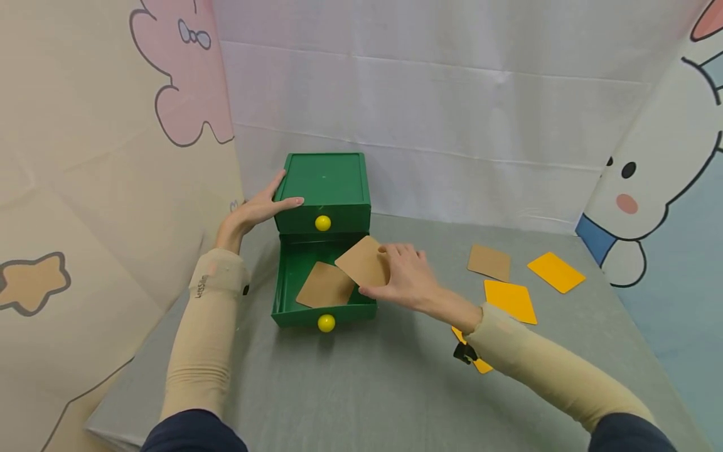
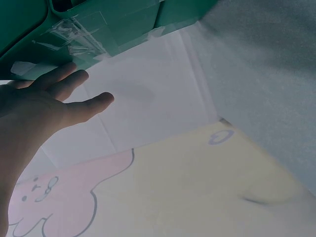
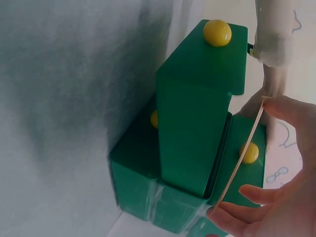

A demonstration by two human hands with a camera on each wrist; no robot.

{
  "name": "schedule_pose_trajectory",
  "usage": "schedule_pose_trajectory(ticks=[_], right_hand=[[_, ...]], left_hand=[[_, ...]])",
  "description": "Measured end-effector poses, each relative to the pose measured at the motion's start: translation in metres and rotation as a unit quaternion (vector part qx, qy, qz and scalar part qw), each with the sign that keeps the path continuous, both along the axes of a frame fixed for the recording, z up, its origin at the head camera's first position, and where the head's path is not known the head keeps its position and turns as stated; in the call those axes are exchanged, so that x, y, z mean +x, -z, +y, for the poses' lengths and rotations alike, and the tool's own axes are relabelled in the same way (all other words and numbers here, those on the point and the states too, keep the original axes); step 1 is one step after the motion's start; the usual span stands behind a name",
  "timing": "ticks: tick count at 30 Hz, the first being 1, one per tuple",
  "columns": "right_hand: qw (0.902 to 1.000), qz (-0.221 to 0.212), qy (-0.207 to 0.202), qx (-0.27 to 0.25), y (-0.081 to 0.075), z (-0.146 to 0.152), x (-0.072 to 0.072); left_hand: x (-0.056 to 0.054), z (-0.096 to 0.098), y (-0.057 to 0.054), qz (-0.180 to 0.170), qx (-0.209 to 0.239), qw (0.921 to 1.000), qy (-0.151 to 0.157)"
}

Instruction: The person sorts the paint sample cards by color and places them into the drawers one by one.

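Observation:
A green drawer unit (image 1: pixel 324 177) with yellow knobs stands at the back of the table, its middle drawer (image 1: pixel 353 314) pulled out. My left hand (image 1: pixel 258 206) rests against the unit's upper left side, fingers and thumb extended. Over the right part of the drawer, my right hand (image 1: pixel 411 279) pinches a brown card (image 1: pixel 358 262) by its edges between thumb and fingers. The right wrist view shows this card (image 3: pixel 239 158) edge-on. Another brown card (image 1: pixel 322 287) lies inside the drawer, partly covered by the held one in the head view.
Right of the unit, a brown card (image 1: pixel 489 262) and two yellow cards (image 1: pixel 556 272) lie on the grey tablecloth (image 1: pixel 361 389). More yellow card (image 1: pixel 482 365) shows partly beneath my right forearm. A white curtain (image 1: pixel 452 125) hangs behind, with cartoon-printed cloth (image 1: pixel 96 157) at the sides.

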State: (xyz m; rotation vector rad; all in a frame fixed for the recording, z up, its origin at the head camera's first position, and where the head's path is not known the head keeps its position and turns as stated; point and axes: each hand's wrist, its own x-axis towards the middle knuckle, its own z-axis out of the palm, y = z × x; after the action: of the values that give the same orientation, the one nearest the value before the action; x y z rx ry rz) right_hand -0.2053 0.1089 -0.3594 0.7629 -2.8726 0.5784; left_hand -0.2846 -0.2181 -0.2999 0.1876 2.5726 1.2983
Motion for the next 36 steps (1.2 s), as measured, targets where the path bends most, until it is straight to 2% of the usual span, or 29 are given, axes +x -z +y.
schedule_pose_trajectory(ticks=[9,15,18,26,36], right_hand=[[0.9997,0.013,-0.018,0.01,0.0,-0.028,0.002],[0.9991,0.02,-0.034,0.011,0.006,-0.042,0.002],[0.9986,0.026,-0.043,0.013,0.01,-0.046,0.002],[0.9973,0.042,-0.052,0.028,0.017,-0.054,0.002],[0.9973,0.043,-0.051,0.032,0.021,-0.059,-0.001]], left_hand=[[0.003,0.001,-0.001,0.0,-0.004,1.0,-0.002],[0.0,0.0,0.001,0.001,0.001,1.0,-0.002],[-0.005,-0.002,0.005,0.003,0.003,1.0,-0.003],[-0.024,-0.013,0.027,0.017,0.002,0.9998,-0.01],[-0.024,-0.014,0.028,0.021,0.002,0.9997,-0.009]])
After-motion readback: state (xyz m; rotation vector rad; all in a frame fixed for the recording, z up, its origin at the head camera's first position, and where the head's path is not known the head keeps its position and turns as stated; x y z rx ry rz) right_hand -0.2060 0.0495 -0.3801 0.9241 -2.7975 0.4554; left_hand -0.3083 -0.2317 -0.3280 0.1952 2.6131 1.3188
